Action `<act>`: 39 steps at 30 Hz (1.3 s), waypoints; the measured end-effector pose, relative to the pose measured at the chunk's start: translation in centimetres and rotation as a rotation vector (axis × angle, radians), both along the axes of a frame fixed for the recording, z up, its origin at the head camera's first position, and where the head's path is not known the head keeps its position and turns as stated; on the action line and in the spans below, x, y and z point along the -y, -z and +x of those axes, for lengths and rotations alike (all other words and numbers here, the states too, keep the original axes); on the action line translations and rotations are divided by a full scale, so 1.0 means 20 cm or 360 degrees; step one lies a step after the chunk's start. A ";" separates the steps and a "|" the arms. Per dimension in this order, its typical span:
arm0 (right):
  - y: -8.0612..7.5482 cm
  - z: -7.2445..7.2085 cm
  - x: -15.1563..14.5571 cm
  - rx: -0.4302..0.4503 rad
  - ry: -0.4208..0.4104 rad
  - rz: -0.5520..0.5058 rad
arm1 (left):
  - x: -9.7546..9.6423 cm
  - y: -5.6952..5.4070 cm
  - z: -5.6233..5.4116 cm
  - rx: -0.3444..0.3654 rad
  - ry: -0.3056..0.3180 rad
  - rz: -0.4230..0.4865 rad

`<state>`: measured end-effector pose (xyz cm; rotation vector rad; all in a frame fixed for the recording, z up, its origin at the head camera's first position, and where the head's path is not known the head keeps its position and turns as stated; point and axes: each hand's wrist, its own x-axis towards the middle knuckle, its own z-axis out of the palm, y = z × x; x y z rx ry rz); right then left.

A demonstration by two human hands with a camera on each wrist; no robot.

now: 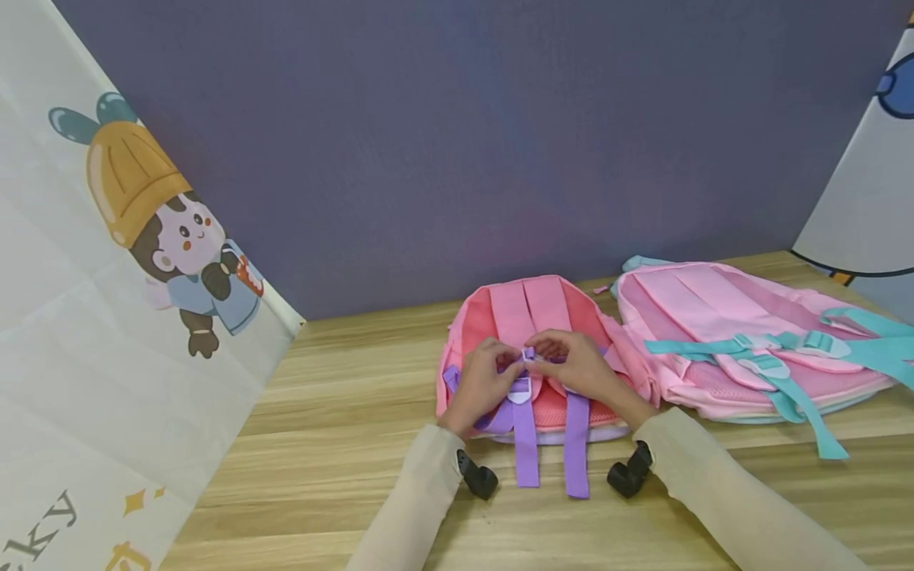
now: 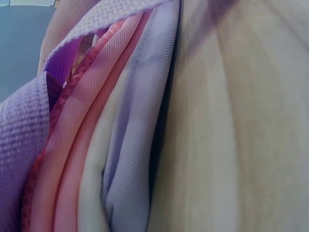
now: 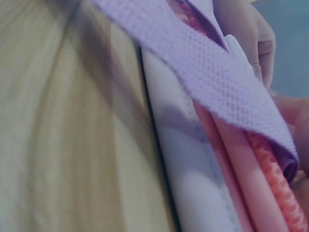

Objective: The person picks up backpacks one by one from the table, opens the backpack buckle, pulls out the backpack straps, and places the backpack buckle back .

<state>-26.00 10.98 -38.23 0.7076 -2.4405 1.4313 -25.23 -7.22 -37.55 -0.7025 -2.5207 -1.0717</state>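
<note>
A coral-pink backpack (image 1: 503,305) lies flat on the table with its shoulder straps facing up. Over its middle, my left hand (image 1: 487,379) and right hand (image 1: 578,363) meet at a small white buckle (image 1: 528,354) threaded with purple webbing. Thumb and fingers of both hands pinch there, one hand from each side. Just below, a larger white strap adjuster (image 1: 520,389) joins a purple strap (image 1: 526,448) hanging toward me. Beside it dangles a second purple strap (image 1: 577,452). Purple webbing (image 2: 21,159) crosses close in front of the left wrist camera, and likewise webbing (image 3: 207,72) in the right wrist view.
A light-pink backpack (image 1: 703,305) with teal straps (image 1: 814,412) lies against the coral one on the right. The wooden table (image 1: 343,412) ends at a dark panel (image 1: 500,159) behind. A printed white sheet (image 1: 86,333) stands along the left edge.
</note>
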 end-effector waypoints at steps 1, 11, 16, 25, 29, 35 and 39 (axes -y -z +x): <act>0.00 0.00 0.00 -0.0001 -0.0007 -0.0006 | 0.00 0.00 0.00 0.0003 0.0002 0.0008; 0.01 0.00 -0.01 -0.0005 -0.0041 -0.0027 | 0.01 0.00 0.00 0.0019 0.0038 -0.0030; 0.01 -0.01 0.00 0.0000 -0.0082 -0.0067 | 0.01 0.00 0.00 0.0006 0.0057 -0.0016; 0.01 -0.01 0.00 0.0003 -0.0097 -0.0031 | 0.00 -0.01 0.00 0.0070 0.0043 0.0025; 0.00 0.00 0.00 0.0019 -0.0078 -0.0008 | 0.00 -0.01 0.00 0.0114 0.0029 0.0038; 0.01 -0.01 0.00 0.0010 -0.0071 0.0003 | 0.00 -0.01 0.00 0.0119 0.0022 0.0063; 0.01 -0.01 0.00 0.0009 -0.0084 -0.0005 | 0.00 -0.01 0.00 0.0121 0.0024 0.0067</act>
